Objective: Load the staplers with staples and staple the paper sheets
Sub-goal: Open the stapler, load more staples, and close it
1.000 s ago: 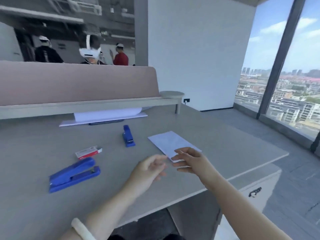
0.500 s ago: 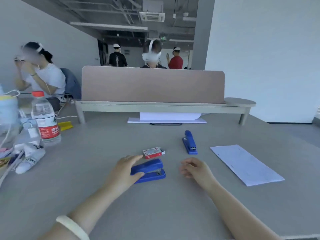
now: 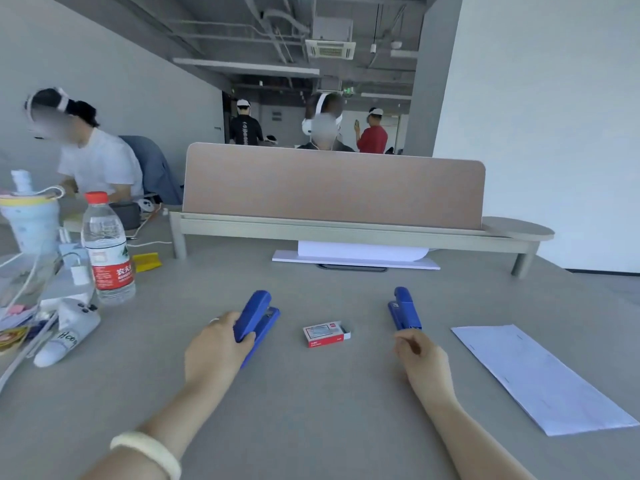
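Left hand (image 3: 216,349) gripping left stapler (image 3: 256,320); right hand (image 3: 420,358) loosely curled, empty; staple box (image 3: 325,335) sits open, risks spilling if knocked

A grey desk (image 3: 329,427) was backed by a tan divider panel (image 3: 332,185) on a pale shelf (image 3: 346,232). White walls (image 3: 554,116) were seen right, and exposed ceiling ducts (image 3: 277,26) far above.

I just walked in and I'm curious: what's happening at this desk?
A person is getting ready to load staplers. The left hand grips the larger blue stapler; the right hand rests empty just short of the smaller blue stapler. The staple box lies between them, and the paper sheets wait to the right, untouched.
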Demonstrator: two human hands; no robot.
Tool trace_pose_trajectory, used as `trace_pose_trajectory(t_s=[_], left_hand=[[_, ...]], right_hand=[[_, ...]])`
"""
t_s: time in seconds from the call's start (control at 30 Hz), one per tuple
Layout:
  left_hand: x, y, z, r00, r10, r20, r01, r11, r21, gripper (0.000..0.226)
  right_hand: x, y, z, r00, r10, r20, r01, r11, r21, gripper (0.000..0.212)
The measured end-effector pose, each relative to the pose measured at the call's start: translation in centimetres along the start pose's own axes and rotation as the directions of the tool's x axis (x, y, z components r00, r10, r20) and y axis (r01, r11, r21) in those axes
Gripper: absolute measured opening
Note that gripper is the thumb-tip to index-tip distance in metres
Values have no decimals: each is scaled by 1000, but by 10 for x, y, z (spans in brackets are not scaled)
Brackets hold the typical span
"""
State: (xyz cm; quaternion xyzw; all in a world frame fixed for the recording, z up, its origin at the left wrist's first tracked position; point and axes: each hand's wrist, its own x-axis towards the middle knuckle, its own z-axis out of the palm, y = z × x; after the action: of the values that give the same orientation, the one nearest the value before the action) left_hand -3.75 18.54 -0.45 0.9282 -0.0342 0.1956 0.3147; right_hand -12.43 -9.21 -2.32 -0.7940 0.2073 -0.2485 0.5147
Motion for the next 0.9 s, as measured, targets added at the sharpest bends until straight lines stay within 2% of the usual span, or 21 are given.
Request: trace_pose_trajectory(t_s=[0.1,0.43,0.5,0.6,0.67,0.77,0.9], left_hand=[[19,12,21,999,-34,7,34,999,35,22],[32,33,66,998,-42,40,39,997,72,29],[33,34,66,996,-59,74,49,991,122,37],[35,45,63,999,-13,34,4,971,241,66],[30,72,65,995,103,13,-104,977,184,73],[15,132,87,961,239,140,-248,968,49,64],[-6,191,127,928,256,272,-228,965,-129,49]], right_hand=[[8,1,-1,996,-30,-79,29,1000,-5,20],[26,12,-5,997,59,-58,-59,998,10,19],[30,15,-12,995,70,-75,-70,998,0,20],[41,23,-29,986,94,-141,-97,995,-8,19],[49,28,-39,978,109,-179,-114,993,-15,19],[55,32,-45,975,115,-192,-119,993,-12,20],[57,35,-44,973,121,-199,-122,992,3,21]])
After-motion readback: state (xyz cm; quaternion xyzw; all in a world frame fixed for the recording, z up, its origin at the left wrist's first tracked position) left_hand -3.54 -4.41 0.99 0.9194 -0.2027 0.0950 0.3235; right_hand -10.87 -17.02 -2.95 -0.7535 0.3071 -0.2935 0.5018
